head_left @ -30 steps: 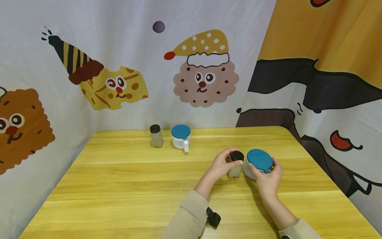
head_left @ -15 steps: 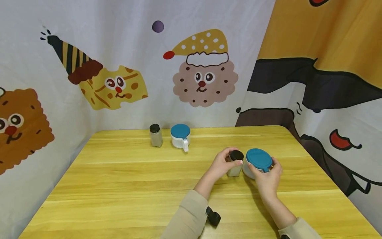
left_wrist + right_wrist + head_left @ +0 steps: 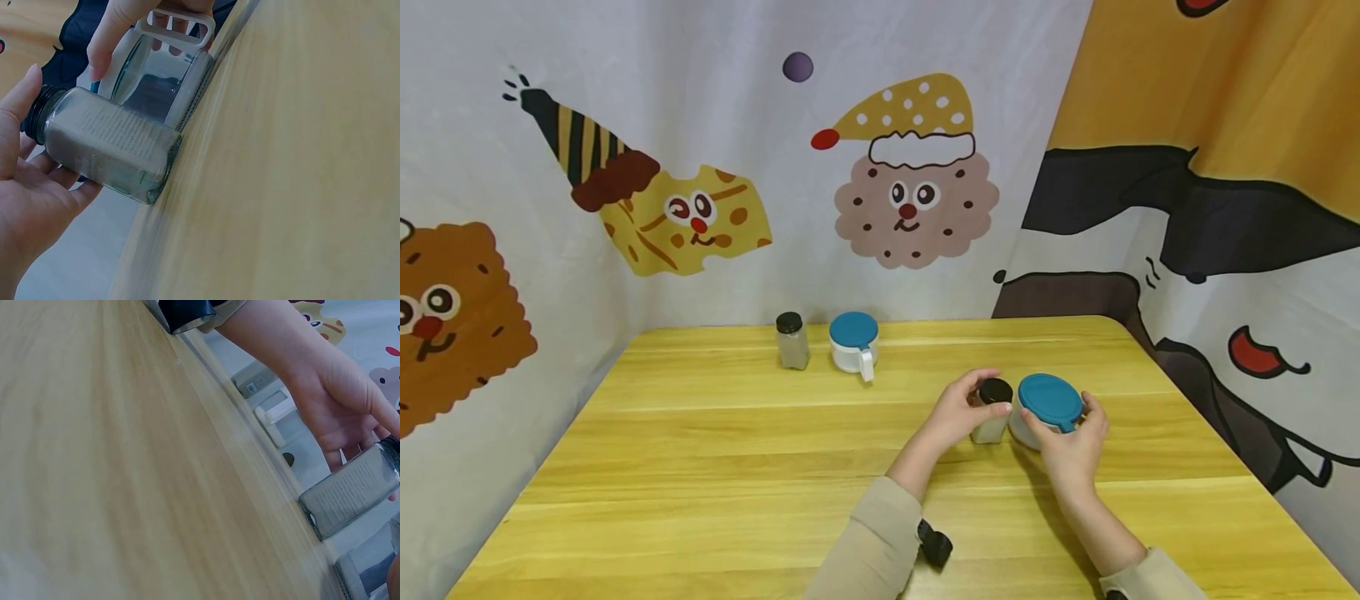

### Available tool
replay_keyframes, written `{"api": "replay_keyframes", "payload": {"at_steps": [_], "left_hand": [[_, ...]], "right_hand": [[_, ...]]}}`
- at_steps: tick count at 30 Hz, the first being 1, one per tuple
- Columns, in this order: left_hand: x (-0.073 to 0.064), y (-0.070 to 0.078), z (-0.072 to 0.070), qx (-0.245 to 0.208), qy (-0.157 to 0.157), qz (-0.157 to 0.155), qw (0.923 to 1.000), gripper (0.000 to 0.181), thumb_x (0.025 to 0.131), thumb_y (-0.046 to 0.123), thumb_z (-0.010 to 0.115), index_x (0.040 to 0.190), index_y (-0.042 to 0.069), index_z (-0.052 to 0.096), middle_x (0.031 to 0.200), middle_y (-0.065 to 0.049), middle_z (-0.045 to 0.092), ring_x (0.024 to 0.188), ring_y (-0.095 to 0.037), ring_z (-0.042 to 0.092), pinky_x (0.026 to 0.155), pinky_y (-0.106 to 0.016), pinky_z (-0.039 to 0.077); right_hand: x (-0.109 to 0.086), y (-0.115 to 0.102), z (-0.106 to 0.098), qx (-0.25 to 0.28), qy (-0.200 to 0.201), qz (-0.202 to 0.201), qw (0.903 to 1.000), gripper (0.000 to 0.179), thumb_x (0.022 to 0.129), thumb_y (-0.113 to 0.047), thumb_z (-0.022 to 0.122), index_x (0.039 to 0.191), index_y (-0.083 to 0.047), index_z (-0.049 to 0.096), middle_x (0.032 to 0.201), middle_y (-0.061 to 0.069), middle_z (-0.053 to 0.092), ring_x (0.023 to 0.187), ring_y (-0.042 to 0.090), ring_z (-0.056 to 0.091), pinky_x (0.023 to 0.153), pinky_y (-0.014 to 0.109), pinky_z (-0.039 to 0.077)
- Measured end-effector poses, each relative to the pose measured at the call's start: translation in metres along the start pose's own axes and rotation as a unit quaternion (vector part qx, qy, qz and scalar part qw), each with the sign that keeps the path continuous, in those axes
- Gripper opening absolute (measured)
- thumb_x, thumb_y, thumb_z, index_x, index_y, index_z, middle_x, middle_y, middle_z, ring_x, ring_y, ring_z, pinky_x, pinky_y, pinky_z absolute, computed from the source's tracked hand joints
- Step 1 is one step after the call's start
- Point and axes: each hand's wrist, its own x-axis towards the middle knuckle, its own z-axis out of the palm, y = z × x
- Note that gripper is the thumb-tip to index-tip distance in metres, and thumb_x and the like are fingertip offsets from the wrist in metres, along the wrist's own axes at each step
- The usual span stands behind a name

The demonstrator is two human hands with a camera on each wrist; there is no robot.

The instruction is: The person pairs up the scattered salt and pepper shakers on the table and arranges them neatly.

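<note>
Upright on the wooden table (image 3: 737,475), right of its middle, stands a glass spice jar (image 3: 989,431) with a black lid. My left hand (image 3: 953,410) grips it near the top, thumb in front and fingers behind. In the left wrist view, printed text covers one side of the jar (image 3: 109,140). Close beside it on the right is a seasoning pot (image 3: 1051,400) with a blue lid, held by my right hand (image 3: 1073,454) between thumb and fingers. The pot's pale handle and see-through body (image 3: 150,87) show in the left wrist view.
Toward the back edge stand a second black-lidded spice jar (image 3: 792,343) and another blue-lidded pot (image 3: 853,342), its white handle facing front. A black wrist device (image 3: 936,546) sits at the left sleeve. Behind the table hangs a cartoon-printed curtain (image 3: 730,83).
</note>
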Motion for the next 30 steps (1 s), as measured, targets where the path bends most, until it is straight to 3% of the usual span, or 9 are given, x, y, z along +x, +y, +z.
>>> {"api": "replay_keyframes", "payload": {"at_steps": [3,8,13,25,30], "left_hand": [[-0.001,0.001,0.0,0.007,-0.002,0.0,1.0,0.052,0.087,0.03,0.072,0.136,0.026,0.053,0.126,0.011,0.055,0.103,-0.005,0.053,0.085,-0.026,0.045],[-0.001,0.002,-0.001,0.007,-0.001,0.012,0.9999,0.053,0.088,0.029,0.072,0.136,0.024,0.053,0.133,0.002,0.054,0.11,-0.004,0.051,0.092,-0.028,0.042],[0.0,0.003,-0.003,0.01,-0.002,0.023,0.9997,0.053,0.088,0.028,0.072,0.137,0.024,0.052,0.135,0.003,0.054,0.117,-0.004,0.047,0.099,-0.031,0.037],[-0.002,0.008,-0.008,0.011,-0.004,0.027,0.9996,0.053,0.089,0.029,0.071,0.137,0.024,0.051,0.132,0.006,0.055,0.122,-0.006,0.046,0.104,-0.034,0.034],[-0.001,0.01,-0.014,0.01,-0.005,0.033,0.9994,0.051,0.09,0.03,0.068,0.138,0.025,0.05,0.135,0.001,0.054,0.123,-0.006,0.045,0.106,-0.035,0.032]], "right_hand": [[0.0,-0.001,-0.001,0.002,0.001,-0.003,1.0,0.096,0.075,-0.017,0.084,0.146,0.002,0.022,0.138,0.028,0.027,0.125,0.042,0.03,0.101,0.057,0.027],[0.0,-0.002,-0.002,0.007,0.003,-0.015,0.9999,0.095,0.075,-0.018,0.084,0.147,0.001,0.023,0.139,0.026,0.029,0.126,0.041,0.029,0.102,0.057,0.026],[0.003,-0.003,-0.003,0.005,-0.002,-0.028,0.9996,0.091,0.076,-0.019,0.083,0.145,0.002,0.027,0.14,0.023,0.032,0.126,0.039,0.03,0.102,0.055,0.026],[0.01,-0.007,-0.01,0.003,-0.022,-0.04,0.999,0.084,0.079,-0.024,0.081,0.144,0.0,0.034,0.142,0.022,0.036,0.13,0.038,0.031,0.103,0.056,0.025],[0.014,-0.009,-0.014,0.009,-0.037,-0.046,0.9982,0.081,0.081,-0.024,0.079,0.144,-0.002,0.034,0.145,0.019,0.036,0.134,0.036,0.028,0.106,0.055,0.023]]}}
